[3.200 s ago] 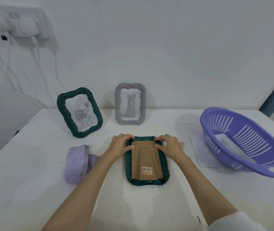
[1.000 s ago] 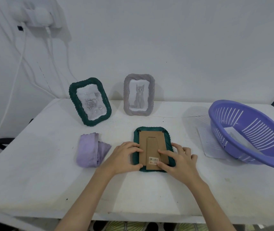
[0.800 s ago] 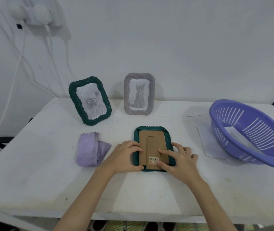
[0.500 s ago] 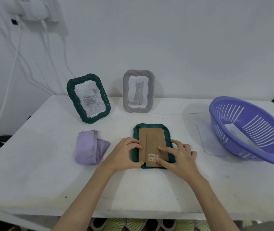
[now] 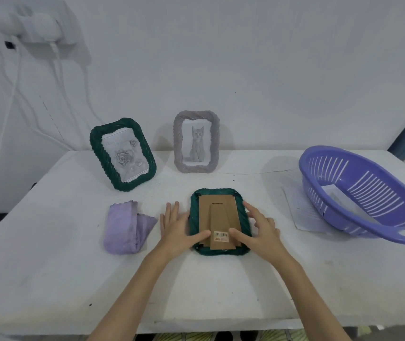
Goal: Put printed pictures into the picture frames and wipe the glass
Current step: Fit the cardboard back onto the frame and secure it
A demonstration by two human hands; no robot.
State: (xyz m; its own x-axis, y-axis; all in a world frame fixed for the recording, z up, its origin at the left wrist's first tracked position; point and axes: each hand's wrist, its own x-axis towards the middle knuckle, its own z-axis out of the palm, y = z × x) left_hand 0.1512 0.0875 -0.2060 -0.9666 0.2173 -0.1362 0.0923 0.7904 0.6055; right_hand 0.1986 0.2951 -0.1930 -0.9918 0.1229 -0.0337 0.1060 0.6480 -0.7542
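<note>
Two frames already look done at the back of the white table (image 5: 49, 279): the dark green wavy-edged frame with a rose print (image 5: 123, 153) and the grey twisted-rim frame with a cat print (image 5: 196, 141), both standing upright. So we reckon we're on frame three, the dark green wavy-edged frame lying face down (image 5: 219, 221) in the middle, brown cardboard backing (image 5: 217, 212) up with its stand flap flat.

Our left hand (image 5: 175, 228) lies flat with fingers straight on the table just beside the frame's left edge, thumb reaching onto the backing near the barcode sticker. Right hand (image 5: 260, 230) sits on the right rim, fingers spread and relaxed, thumb on the backing too. Neither hand is actually gripping anything.

Can't tell if the corner tabs are locked. If they are, next move is probably flip it glass-up, then grab the folded lilac cloth (image 5: 128, 228), which is near the left hand but not touching. The purple slotted plastic basket (image 5: 363, 193) is well off to the right.
</note>
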